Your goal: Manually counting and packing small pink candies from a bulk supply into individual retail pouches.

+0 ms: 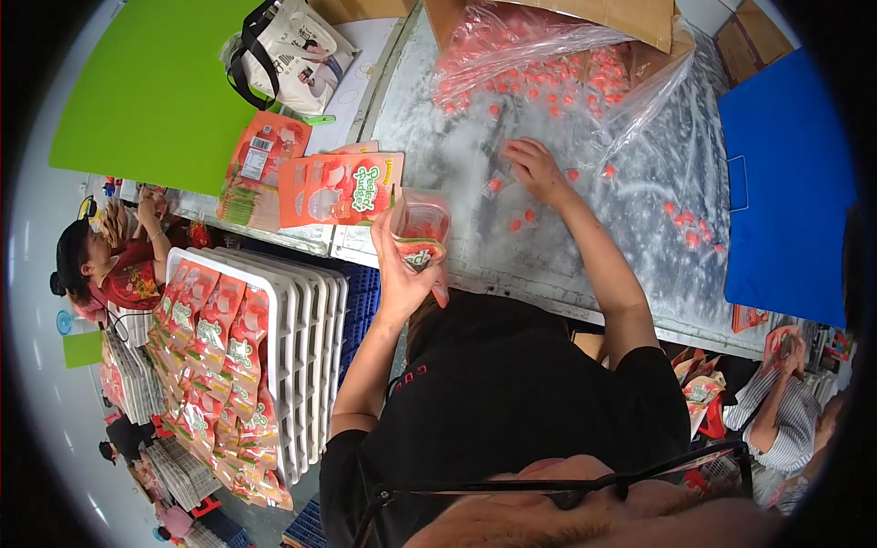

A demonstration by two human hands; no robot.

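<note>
My left hand (pixel 399 285) is closed around an upright red-and-pink pouch (pixel 422 248), whose mouth gapes and shows reddish pieces through its see-through side. Over the metal tabletop, my right hand (pixel 534 171) reaches left with its fingers loosely extended and slightly apart; I see nothing held in it. Just below its fingertips lies a small wrapped red piece (pixel 494 185), apart from the hand. More wrapped red pieces (pixel 692 228) are scattered to the right. Flat printed pouches (pixel 333 190) lie stacked beside the held pouch.
A cardboard box (pixel 630 20) spills red pieces from its transparent plastic liner (pixel 548 55). A blue board (pixel 790 187) borders the right side. Filled pouches cover a stack of white trays (pixel 311 356) at left. A white tote bag (pixel 297 59) stands behind; other people work nearby.
</note>
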